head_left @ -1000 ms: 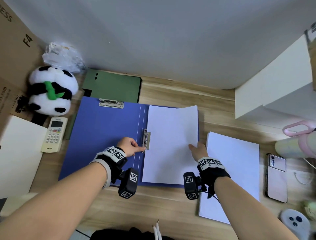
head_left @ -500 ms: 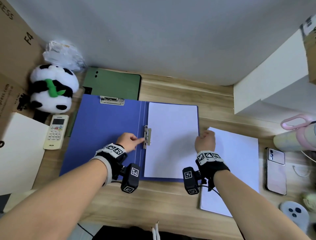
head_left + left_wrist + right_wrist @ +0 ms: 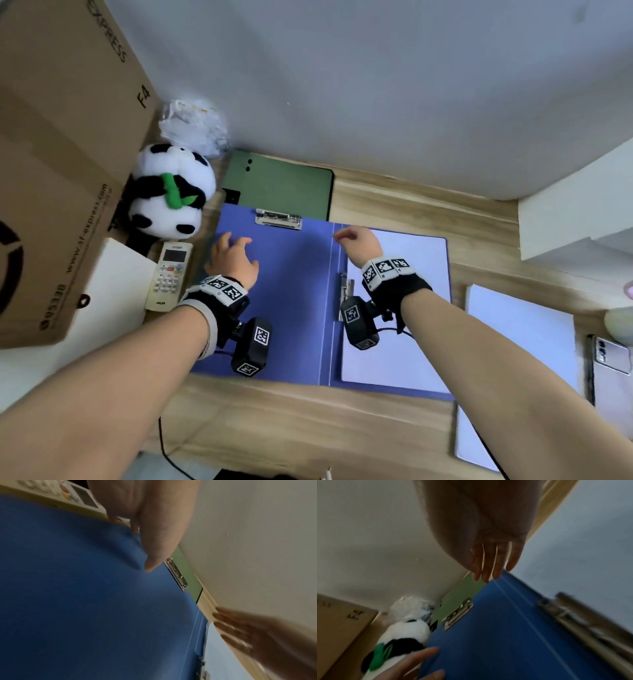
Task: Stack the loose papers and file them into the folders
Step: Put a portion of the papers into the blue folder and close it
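The blue folder point(image 3: 284, 308) lies open on the desk. A white sheet stack point(image 3: 421, 301) sits in its right half, beside the metal side clip point(image 3: 346, 291). My left hand point(image 3: 233, 255) is spread open over the far left part of the bare left cover, its fingertips point(image 3: 135, 530) at the cover's edge. My right hand point(image 3: 354, 240) holds nothing; its straight fingers point(image 3: 491, 566) reach the folder's far edge near the spine. A second pile of loose paper point(image 3: 520, 359) lies right of the folder. A closed green folder point(image 3: 281, 192) lies behind it.
A panda plush point(image 3: 171, 195), a remote point(image 3: 169, 274) and a large cardboard box point(image 3: 51, 171) crowd the left side. A phone point(image 3: 609, 370) lies at the far right, with a white box point(image 3: 565, 222) behind it. The wall runs close behind the folders.
My left hand left the side clip and moved to the left cover's far corner. My right hand left the paper's right edge and crossed over to the far edge by the spine.
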`<state>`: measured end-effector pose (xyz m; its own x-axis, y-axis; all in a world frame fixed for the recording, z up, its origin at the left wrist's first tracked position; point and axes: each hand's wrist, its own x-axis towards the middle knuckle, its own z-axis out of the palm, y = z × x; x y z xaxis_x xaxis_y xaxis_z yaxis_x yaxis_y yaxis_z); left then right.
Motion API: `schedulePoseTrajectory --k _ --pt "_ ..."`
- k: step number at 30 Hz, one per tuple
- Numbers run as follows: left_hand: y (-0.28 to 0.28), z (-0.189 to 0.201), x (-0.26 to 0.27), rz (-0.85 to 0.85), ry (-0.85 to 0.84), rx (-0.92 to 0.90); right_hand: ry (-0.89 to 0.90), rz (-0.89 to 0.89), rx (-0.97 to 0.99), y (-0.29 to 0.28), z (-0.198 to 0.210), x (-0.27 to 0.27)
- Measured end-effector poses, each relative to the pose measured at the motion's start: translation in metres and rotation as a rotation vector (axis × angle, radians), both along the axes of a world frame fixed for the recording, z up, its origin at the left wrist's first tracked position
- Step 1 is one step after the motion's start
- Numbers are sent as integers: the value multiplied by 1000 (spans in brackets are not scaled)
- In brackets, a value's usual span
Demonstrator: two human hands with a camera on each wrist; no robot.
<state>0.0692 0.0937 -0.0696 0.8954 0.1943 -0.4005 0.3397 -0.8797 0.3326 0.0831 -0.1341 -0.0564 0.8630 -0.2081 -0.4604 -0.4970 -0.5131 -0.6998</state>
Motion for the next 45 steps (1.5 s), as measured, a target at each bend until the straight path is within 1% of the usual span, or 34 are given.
schedulePoseTrajectory --k 3,7,10,12,15,17,20,28,30,33,35,37,39,41,45 --pt "7 -2 11 -118 48 53 25 138 8 39 -2 32" --pt "11 -10 25 -284 53 100 47 290 -81 74 -3 65" --pt "14 -18 30 -335 66 124 48 305 -151 89 -9 85" --pt "16 -22 28 -362 43 138 68 307 -173 99 -15 98" --pt "19 -29 22 -370 -3 132 138 322 -178 108 -21 112" --pt "23 -36 20 -376 -61 100 171 322 -181 111 -26 120" --pt "25 -42 18 -378 -144 104 199 321 -219 112 -32 126" --pt "20 -45 17 -383 -94 122 287 344 -282 120 -38 138" --pt "19 -44 18 -382 -115 128 302 369 -278 120 -36 141" --pt "18 -39 19 -390 -51 107 292 437 -184 113 -31 143" --pt "15 -37 20 -385 -35 125 251 466 -89 108 -28 139" --pt "12 -35 20 -382 -19 137 219 496 -47 105 -25 135" --pt "10 -33 20 -377 3 146 199 504 -84 106 -24 134" --pt "9 -31 21 -389 27 152 195 470 -133 110 -29 135" --pt "8 -28 20 -402 51 153 228 436 -197 114 -33 136"
